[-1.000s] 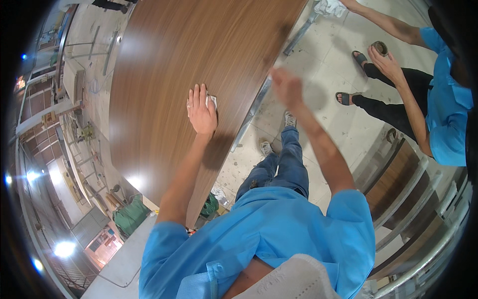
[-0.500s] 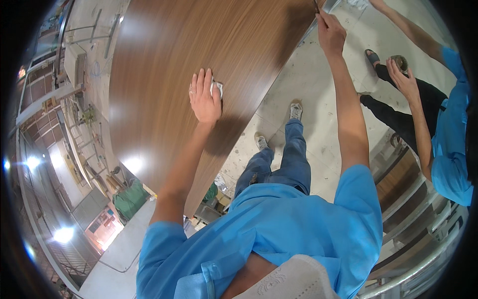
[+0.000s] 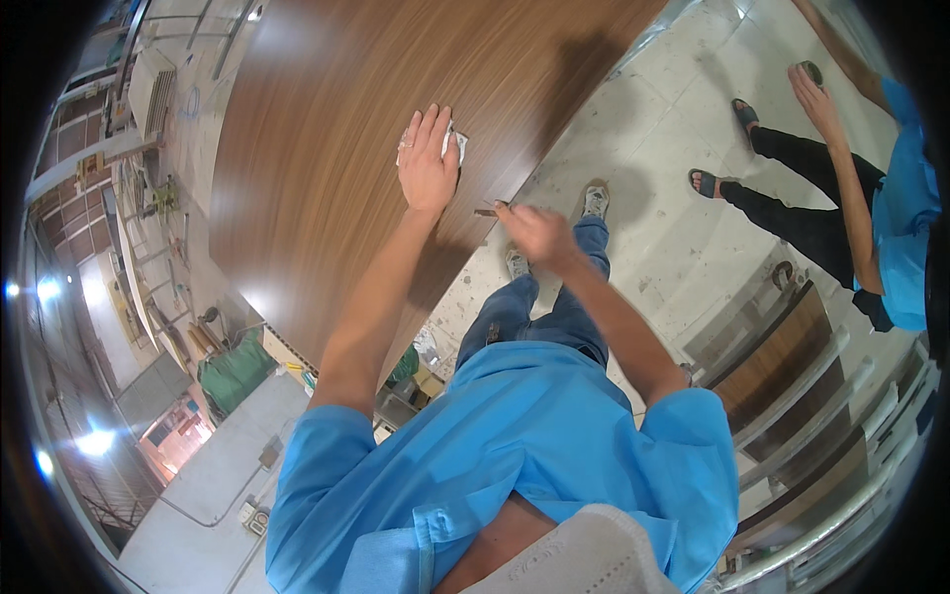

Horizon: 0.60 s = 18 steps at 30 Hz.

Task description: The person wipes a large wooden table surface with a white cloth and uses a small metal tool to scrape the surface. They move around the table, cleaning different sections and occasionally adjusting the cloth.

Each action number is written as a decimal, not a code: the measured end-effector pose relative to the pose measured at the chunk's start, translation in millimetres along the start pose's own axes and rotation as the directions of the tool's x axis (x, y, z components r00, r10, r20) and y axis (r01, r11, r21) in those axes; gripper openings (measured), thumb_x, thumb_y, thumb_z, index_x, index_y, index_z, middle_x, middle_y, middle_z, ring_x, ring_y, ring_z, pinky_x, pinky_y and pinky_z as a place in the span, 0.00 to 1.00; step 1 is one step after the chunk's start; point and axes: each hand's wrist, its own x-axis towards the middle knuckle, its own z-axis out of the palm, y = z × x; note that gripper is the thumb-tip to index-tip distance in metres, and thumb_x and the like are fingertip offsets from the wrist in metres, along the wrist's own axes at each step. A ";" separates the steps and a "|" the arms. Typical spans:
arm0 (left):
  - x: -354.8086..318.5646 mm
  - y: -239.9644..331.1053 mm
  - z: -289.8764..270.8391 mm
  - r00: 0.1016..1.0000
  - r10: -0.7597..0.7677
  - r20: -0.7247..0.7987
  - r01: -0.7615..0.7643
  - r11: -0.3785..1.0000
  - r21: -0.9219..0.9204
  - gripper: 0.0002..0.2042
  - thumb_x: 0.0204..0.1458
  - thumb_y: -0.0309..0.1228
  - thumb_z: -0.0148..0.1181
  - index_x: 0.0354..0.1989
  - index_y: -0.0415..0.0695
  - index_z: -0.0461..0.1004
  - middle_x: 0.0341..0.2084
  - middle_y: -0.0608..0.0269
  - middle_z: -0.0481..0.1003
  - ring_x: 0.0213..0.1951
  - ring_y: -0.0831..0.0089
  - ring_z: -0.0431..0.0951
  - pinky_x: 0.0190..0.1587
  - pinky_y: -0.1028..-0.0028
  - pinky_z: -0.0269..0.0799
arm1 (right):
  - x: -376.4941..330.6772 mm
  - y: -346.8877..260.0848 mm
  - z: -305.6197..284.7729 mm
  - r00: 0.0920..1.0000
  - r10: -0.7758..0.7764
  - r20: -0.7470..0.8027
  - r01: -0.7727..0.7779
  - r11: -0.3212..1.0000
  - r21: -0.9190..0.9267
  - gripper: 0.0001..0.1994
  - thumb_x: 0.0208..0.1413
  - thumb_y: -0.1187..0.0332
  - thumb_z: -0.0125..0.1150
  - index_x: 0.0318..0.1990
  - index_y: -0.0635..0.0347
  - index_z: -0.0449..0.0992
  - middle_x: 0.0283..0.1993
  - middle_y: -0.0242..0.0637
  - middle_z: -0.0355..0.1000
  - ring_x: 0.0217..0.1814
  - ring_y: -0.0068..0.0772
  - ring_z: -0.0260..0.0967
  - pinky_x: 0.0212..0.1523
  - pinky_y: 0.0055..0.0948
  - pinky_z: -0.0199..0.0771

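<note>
A large brown wood-grain board (image 3: 327, 148) fills the upper left. My left hand (image 3: 427, 163) lies flat on it with fingers spread, pressing a white crumpled cloth (image 3: 453, 144) whose corners stick out from under the palm. My right hand (image 3: 534, 233) is closed around a small thin dark tool (image 3: 487, 211) whose tip meets the board's near edge, just below my left hand.
Another person in a blue shirt and dark trousers (image 3: 871, 208) stands at the right on the pale tiled floor (image 3: 683, 129). Stacked brown panels on a metal rack (image 3: 792, 366) lie lower right. A green bag (image 3: 236, 371) and workshop clutter sit at the left.
My right hand came down from the board's far edge at the top to the near edge beside my left hand. My left hand stayed flat on the cloth.
</note>
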 end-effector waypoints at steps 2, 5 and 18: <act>-34.7 -26.9 -18.5 1.000 0.004 0.009 -0.004 1.000 0.017 0.24 0.65 0.36 0.56 0.70 0.52 0.73 0.70 0.59 0.71 0.72 0.51 0.66 0.73 0.52 0.61 | 24.4 31.0 -27.4 0.973 -0.112 -0.203 0.080 0.984 -0.162 0.13 0.62 0.74 0.63 0.53 0.60 0.84 0.42 0.44 0.82 0.38 0.43 0.82 0.31 0.41 0.80; -92.3 -85.2 -49.7 0.998 -0.057 0.000 0.057 0.997 0.051 0.24 0.65 0.35 0.55 0.71 0.52 0.72 0.71 0.58 0.70 0.73 0.51 0.65 0.74 0.52 0.59 | 62.9 83.7 -70.3 0.785 0.467 -0.408 -0.564 0.810 -0.158 0.07 0.69 0.64 0.64 0.49 0.51 0.84 0.38 0.41 0.80 0.36 0.47 0.79 0.31 0.42 0.77; -376.7 -246.6 -173.5 0.866 -0.499 0.032 0.486 0.855 0.181 0.27 0.69 0.34 0.45 0.77 0.46 0.62 0.76 0.46 0.60 0.77 0.46 0.57 0.77 0.51 0.51 | -65.3 -161.7 106.2 0.990 0.134 -0.038 -0.139 0.966 -0.218 0.22 0.56 0.75 0.61 0.60 0.60 0.81 0.46 0.40 0.82 0.36 0.41 0.80 0.30 0.37 0.79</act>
